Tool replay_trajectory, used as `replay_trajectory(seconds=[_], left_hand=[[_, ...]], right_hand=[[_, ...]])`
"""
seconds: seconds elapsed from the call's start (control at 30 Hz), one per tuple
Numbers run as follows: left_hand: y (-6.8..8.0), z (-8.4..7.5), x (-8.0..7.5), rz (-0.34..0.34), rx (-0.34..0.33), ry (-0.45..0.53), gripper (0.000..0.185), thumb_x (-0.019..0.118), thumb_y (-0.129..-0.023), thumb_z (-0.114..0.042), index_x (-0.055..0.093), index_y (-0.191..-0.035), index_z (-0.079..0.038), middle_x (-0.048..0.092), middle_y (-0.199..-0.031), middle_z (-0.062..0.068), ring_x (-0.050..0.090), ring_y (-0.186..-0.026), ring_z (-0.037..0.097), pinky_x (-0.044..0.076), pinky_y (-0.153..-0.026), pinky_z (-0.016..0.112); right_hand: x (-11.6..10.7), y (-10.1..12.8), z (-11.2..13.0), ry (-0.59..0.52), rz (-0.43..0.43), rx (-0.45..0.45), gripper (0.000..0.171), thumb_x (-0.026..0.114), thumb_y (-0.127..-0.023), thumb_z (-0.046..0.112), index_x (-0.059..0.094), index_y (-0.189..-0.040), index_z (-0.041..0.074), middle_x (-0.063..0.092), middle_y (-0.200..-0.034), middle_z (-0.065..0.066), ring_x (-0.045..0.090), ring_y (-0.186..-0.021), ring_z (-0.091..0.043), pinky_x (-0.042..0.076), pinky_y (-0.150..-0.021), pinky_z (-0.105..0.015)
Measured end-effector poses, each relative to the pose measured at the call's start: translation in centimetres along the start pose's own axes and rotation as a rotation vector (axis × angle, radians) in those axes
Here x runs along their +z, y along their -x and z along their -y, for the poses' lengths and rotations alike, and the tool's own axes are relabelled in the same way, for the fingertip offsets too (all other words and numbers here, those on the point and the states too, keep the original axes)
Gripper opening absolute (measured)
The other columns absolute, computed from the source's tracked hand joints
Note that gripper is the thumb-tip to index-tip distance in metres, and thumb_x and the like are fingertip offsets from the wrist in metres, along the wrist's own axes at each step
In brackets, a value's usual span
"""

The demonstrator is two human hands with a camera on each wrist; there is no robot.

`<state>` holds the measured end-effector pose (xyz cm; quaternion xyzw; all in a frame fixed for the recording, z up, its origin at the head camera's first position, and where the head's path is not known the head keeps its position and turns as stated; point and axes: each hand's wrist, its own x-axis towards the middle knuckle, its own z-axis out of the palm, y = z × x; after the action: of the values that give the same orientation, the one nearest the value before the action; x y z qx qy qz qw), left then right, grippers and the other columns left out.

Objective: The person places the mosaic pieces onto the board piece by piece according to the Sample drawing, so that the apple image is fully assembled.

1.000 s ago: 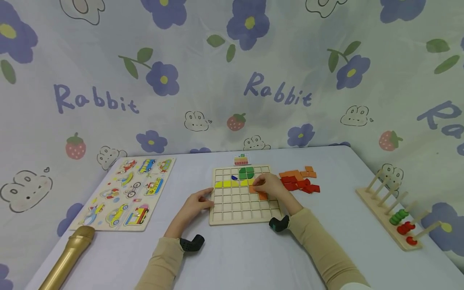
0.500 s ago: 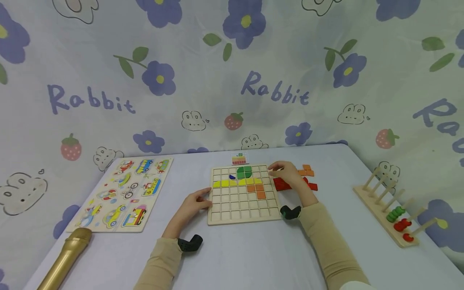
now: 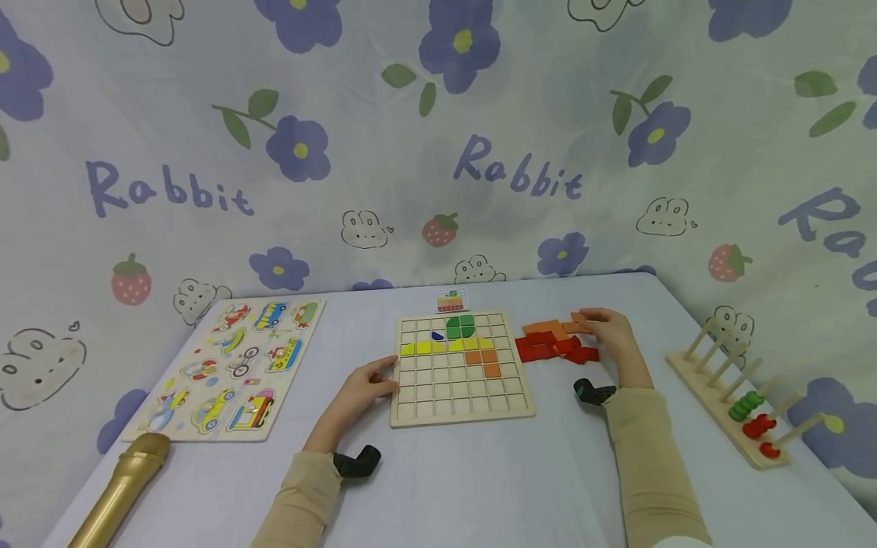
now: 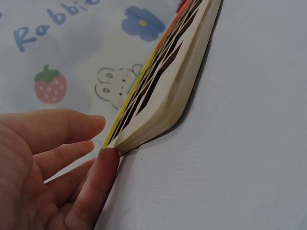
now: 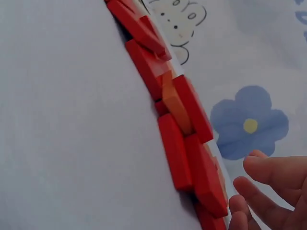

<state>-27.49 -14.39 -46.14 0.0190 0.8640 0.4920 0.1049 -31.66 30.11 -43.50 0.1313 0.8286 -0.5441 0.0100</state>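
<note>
A wooden grid board (image 3: pixel 460 409) lies on the table, with green, blue, yellow and orange pieces in its upper cells. My left hand (image 3: pixel 361 388) rests at the board's left edge. In the left wrist view a finger (image 4: pixel 98 184) touches the board's rim (image 4: pixel 165 112), with the other fingers loosely extended. Right of the board lie loose red pieces (image 3: pixel 536 348) and orange pieces (image 3: pixel 544 329). My right hand (image 3: pixel 612 335) is over the right end of this pile, fingertips near an orange piece. In the right wrist view its fingers are loosely bent with nothing visible between them.
A small pattern card (image 3: pixel 451 301) lies behind the board. To the left are a vehicle picture puzzle (image 3: pixel 226 373) and a gold microphone (image 3: pixel 123 487). A wooden peg stand (image 3: pixel 726 411) with green and red beads stands at the right. A printed cloth hangs behind.
My right hand has moved right, from the board to the far end of the loose pieces. An orange piece it was touching now lies in the grid. My left hand stays at the board's edge.
</note>
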Motion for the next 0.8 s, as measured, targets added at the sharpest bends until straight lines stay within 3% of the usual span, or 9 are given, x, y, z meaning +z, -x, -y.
replay_trajectory(seconds=[0.3,0.47,0.57,0.63,0.8], left_hand=[[0.1,-0.1,-0.1,0.009,-0.011,-0.008,0.058,0.069,-0.08,-0.02,0.05,-0.135,-0.016,0.055,-0.085,0.004,0.048,-0.077,0.016,0.037,-0.065,0.028],[0.4,-0.3,-0.1,0.022,-0.006,0.051,0.059,0.07,-0.079,-0.019,0.05,-0.135,-0.015,0.058,-0.086,0.005,0.049,-0.077,0.016,0.038,-0.065,0.029],[0.5,-0.3,-0.2,0.028,0.001,0.077,0.06,0.07,-0.079,-0.018,0.049,-0.135,-0.014,0.058,-0.086,0.005,0.049,-0.076,0.016,0.038,-0.064,0.029],[0.5,-0.3,-0.2,0.03,0.005,0.078,0.06,0.07,-0.079,-0.018,0.049,-0.135,-0.014,0.058,-0.086,0.005,0.049,-0.076,0.016,0.038,-0.064,0.029],[0.5,-0.3,-0.2,0.033,-0.006,0.064,0.06,0.069,-0.08,-0.019,0.048,-0.136,-0.015,0.058,-0.087,0.005,0.049,-0.077,0.016,0.038,-0.065,0.028]], right_hand=[[0.3,-0.3,-0.8,0.266,-0.086,-0.031,0.04,0.051,-0.089,0.004,0.05,-0.128,-0.002,0.044,-0.131,-0.027,0.039,-0.118,-0.041,0.037,-0.095,-0.049],[0.3,0.2,-0.3,0.323,-0.119,-0.066,0.043,0.056,-0.086,0.003,0.051,-0.128,-0.002,0.047,-0.122,-0.028,0.044,-0.107,-0.04,0.039,-0.088,-0.048],[0.2,0.4,0.1,0.293,-0.148,-0.081,0.042,0.059,-0.085,0.006,0.053,-0.125,-0.001,0.051,-0.116,-0.026,0.049,-0.101,-0.037,0.043,-0.084,-0.044],[0.3,0.6,0.7,0.215,-0.155,-0.089,0.042,0.063,-0.083,0.008,0.054,-0.124,-0.001,0.055,-0.11,-0.023,0.053,-0.093,-0.03,0.046,-0.079,-0.038],[1.8,1.0,3.4,-0.111,0.018,-0.027,0.05,0.066,-0.084,0.013,0.048,-0.128,-0.002,0.058,-0.103,-0.011,0.062,-0.087,-0.022,0.048,-0.083,-0.031]])
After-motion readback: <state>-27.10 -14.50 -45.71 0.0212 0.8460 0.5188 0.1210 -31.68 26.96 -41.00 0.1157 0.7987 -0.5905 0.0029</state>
